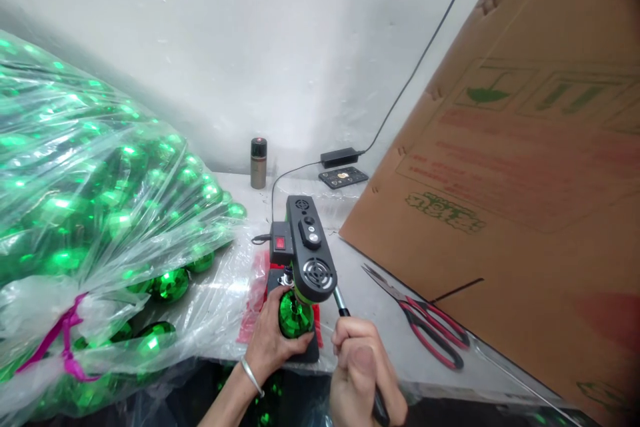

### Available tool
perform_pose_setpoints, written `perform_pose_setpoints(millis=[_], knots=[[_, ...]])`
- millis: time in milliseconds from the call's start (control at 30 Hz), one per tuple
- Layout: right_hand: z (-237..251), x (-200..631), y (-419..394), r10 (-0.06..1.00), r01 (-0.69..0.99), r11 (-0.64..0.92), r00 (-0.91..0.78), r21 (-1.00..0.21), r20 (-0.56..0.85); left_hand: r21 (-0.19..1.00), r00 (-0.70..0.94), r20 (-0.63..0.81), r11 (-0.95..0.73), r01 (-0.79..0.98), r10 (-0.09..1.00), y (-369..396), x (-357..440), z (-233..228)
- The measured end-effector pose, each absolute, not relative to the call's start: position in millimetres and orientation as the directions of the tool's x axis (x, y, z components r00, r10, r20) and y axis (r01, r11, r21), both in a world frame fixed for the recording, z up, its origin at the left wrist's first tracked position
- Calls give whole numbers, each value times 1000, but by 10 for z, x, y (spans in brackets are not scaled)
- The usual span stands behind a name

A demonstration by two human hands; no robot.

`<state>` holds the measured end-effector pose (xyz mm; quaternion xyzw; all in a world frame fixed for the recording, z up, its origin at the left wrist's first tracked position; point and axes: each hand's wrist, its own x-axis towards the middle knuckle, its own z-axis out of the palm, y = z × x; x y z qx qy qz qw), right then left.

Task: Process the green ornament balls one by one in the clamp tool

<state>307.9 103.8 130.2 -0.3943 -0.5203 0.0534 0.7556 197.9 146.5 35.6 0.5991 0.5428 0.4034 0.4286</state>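
A small black press machine (305, 250) with a red switch stands at the near edge of the table. My left hand (270, 340) holds a shiny green ball (294, 315) under the machine's head. My right hand (363, 373) is shut around the machine's metal lever handle (342, 303), just right of the ball. A silver bangle sits on my left wrist.
A big clear plastic bag of green balls (85, 213), tied with a pink ribbon, fills the left. A large cardboard box (515, 173) leans on the right. Red-handled scissors (425, 320) lie beside it. A spray can (259, 162), a power adapter (339, 157) and a remote (343, 177) are at the back.
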Motion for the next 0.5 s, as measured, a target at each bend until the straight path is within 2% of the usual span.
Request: perform_pose_setpoints(millis=[300, 500], knots=[[1340, 3028, 1080, 429, 362, 696, 483, -620, 763, 959, 88, 22, -46, 280, 996, 1476, 1989, 370], [1410, 2986, 1033, 476, 351, 636, 524, -688, 707, 957, 104, 8, -38, 286, 995, 1464, 1976, 394]])
